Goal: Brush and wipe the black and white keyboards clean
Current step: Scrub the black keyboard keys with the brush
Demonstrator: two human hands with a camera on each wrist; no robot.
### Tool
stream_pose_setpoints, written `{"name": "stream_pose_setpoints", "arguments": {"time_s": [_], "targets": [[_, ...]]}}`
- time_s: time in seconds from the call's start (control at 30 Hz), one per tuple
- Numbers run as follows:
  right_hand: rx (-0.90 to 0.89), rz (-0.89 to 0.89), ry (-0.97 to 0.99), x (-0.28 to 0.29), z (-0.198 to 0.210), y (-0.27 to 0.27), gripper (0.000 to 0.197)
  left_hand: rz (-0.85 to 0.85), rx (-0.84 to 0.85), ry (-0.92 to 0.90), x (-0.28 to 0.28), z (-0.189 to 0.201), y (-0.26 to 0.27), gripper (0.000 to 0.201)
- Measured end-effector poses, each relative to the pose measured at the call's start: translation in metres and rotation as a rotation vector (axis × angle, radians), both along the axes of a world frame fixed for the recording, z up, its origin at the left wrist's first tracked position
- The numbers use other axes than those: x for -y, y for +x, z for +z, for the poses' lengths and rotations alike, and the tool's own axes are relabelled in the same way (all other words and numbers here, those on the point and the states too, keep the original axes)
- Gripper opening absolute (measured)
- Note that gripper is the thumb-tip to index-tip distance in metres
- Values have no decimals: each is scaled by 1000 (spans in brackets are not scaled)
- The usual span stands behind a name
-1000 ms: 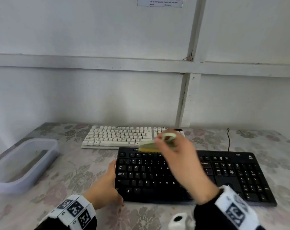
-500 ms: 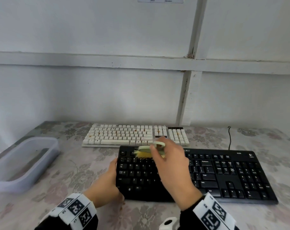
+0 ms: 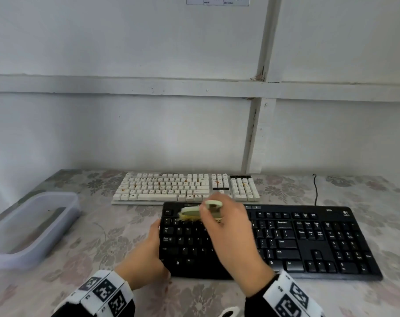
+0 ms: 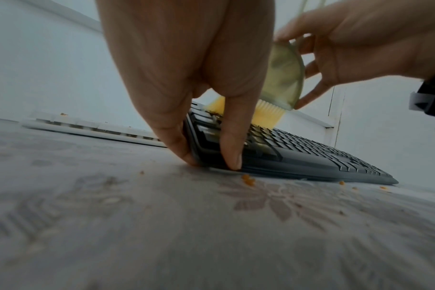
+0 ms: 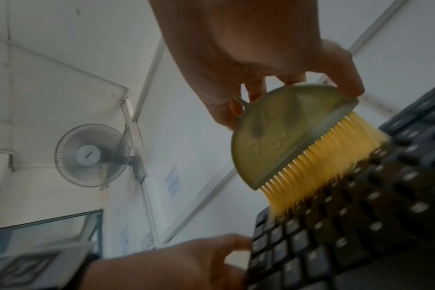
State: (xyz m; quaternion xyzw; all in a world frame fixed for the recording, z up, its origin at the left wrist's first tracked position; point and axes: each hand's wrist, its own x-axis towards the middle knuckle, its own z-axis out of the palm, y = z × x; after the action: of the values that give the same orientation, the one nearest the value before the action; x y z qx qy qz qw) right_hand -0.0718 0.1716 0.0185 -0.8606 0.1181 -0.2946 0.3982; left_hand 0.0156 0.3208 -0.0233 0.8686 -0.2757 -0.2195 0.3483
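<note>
The black keyboard lies in front on the flowered tablecloth, with the white keyboard, speckled with orange crumbs, behind it. My right hand grips a pale green brush with yellow bristles. The bristles rest on the black keyboard's top left key rows. My left hand holds the black keyboard's left front corner between thumb and finger. Orange crumbs lie on the cloth just in front of that corner.
A translucent plastic tub stands at the table's left edge. A thin black cable runs back from the black keyboard toward the wall. A wall fan shows in the right wrist view. A small white object sits at the near edge.
My right hand has swept the brush leftward along the black keyboard's upper rows, from mid-board to near the left end. The left hand has kept its hold on the corner.
</note>
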Motion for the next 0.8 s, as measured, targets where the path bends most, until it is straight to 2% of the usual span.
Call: {"name": "stream_pose_setpoints", "arguments": {"time_s": [0.1,0.13,0.27,0.37,0.67,0.8], "targets": [[53,-97,50,20,-2,-6,10,-4,-10,26,0,1,-1,98],[70,-112,77,24,-1,-8,13,-3,-6,28,0,1,-1,97],[142,9,170,21,8,-14,26,10,3,20,0,-3,-1,94],[99,37,109,14,2,-12,21,8,-3,10,0,-2,-2,94],[59,-178,-26,37,1,-23,14,12,-36,-19,2,2,-5,95],[175,-74,81,40,4,-29,16,17,-53,-33,1,-2,-3,98]]}}
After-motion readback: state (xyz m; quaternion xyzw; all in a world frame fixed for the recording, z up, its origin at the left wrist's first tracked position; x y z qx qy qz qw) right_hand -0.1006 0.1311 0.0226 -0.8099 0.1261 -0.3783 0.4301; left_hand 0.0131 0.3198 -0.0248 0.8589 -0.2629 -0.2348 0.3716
